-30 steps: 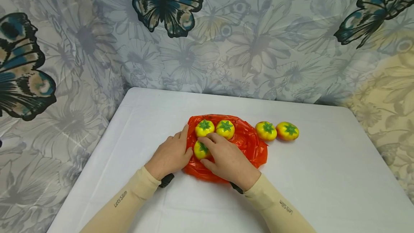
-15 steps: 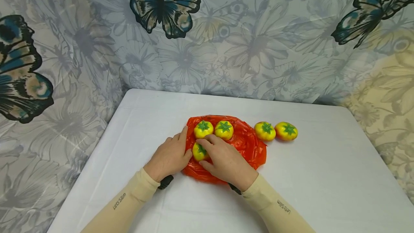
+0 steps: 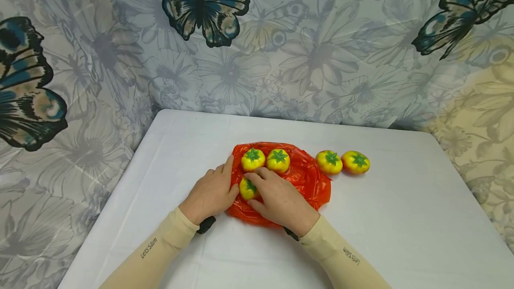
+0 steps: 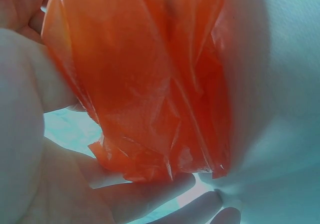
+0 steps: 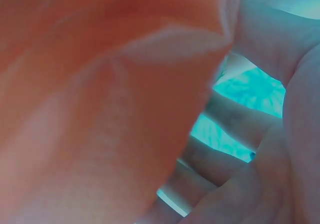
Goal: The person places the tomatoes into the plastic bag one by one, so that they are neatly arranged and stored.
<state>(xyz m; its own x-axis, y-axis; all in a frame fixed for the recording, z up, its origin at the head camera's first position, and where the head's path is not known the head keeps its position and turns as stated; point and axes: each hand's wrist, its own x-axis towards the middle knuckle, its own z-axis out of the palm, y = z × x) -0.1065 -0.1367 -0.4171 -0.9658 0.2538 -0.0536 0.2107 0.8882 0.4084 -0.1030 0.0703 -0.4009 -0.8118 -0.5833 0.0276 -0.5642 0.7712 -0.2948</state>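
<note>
A crumpled red plastic bag (image 3: 309,182) lies on the table under three yellow-green toy fruits. Two of them, one at the back left (image 3: 253,160) and one beside it (image 3: 278,161), sit untouched. The right hand (image 3: 283,197) has its thumb and fingers curled round the third fruit (image 3: 246,188), partly hiding it. Against the bag's left edge rests the left hand (image 3: 210,193), fingers extended, its thumb beside that third fruit. In the left wrist view the bag (image 4: 140,83) lies along the left hand's fingers (image 4: 145,199). Red plastic (image 5: 100,108) fills much of the right wrist view.
Two more fruits, one yellow (image 3: 329,162) and one reddish-yellow (image 3: 355,163), sit side by side just right of the bag. The white table (image 3: 393,217) extends to a wall covering (image 3: 321,66) with butterflies behind it.
</note>
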